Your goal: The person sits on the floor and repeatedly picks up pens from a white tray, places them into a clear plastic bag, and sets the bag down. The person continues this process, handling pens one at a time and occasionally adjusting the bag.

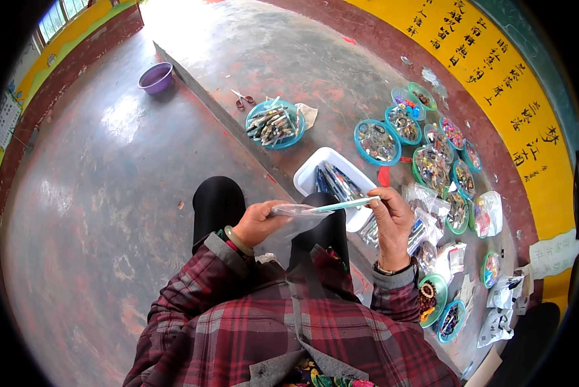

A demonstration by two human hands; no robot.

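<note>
My left hand (261, 224) is closed on a clear plastic bag (299, 220), held above my knees. With thumb and fingers, my right hand (392, 219) pinches the right end of a slim pale-green stick, perhaps a pen (344, 206). Its left end lies at the mouth of the bag; whether it is inside, I cannot tell. Just beyond my right hand is a white plastic tub (307, 169) with several dark and blue pens (338, 182) in it. More pens in clear wrapping lie partly hidden beside my right hand.
Beyond the tub stands a blue basket (299, 137) full of pens, with red-handled scissors (242, 99) nearby. Round baskets (376, 161) of small trinkets crowd the floor at the right, among plastic bags (488, 213). A purple basin (156, 78) sits far left, near a floor ledge.
</note>
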